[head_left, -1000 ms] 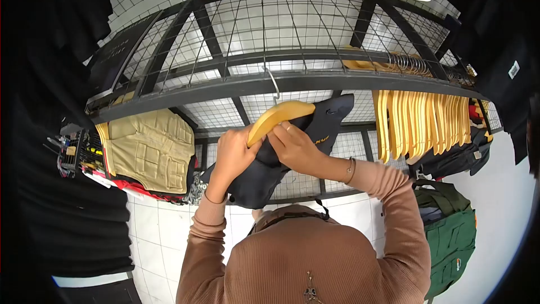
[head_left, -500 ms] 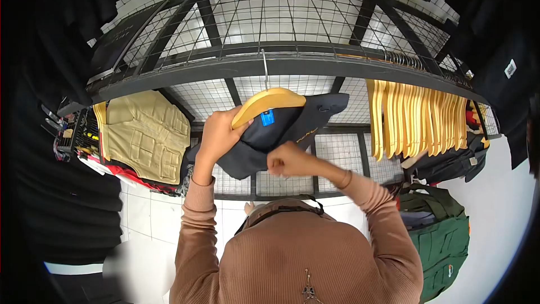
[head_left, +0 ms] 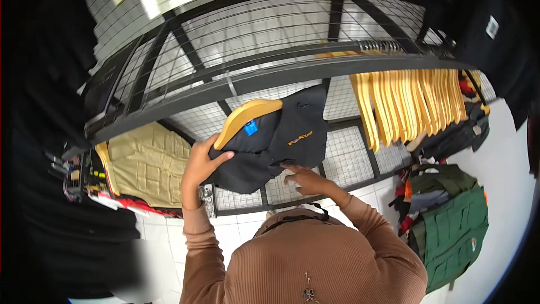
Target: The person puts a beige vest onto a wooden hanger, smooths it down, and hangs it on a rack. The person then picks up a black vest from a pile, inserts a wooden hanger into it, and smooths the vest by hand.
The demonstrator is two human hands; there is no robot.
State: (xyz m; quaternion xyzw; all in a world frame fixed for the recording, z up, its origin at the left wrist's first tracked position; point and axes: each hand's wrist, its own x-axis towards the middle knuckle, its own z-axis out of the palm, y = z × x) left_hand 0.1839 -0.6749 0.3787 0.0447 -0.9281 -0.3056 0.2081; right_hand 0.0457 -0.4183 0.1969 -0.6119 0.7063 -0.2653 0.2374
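Observation:
A black vest (head_left: 304,121) with a blue neck tag and orange lettering on its chest hangs on a wooden hanger (head_left: 250,114), tilted down to the left. The hanger's metal hook reaches up to the dark rack bar. My left hand (head_left: 198,166) grips the hanger's lower left end and the vest's shoulder, thumb in front and the other fingers mostly hidden behind. At the vest's front edge is my right hand (head_left: 309,180); its index finger points to the cloth, apart from the other fingers, and appears to touch it.
Many wooden hangers (head_left: 394,107) hang close together on the right. A beige vest (head_left: 149,160) hangs on the left. The black mesh rack (head_left: 253,73) crosses overhead. Green vests (head_left: 455,231) hang at lower right, and dark garments (head_left: 50,191) line the left side.
My left hand and the hanger have shifted left and down in the view, and the vest's lettered front has opened out to the right. My right hand has lowered and its fingers have spread.

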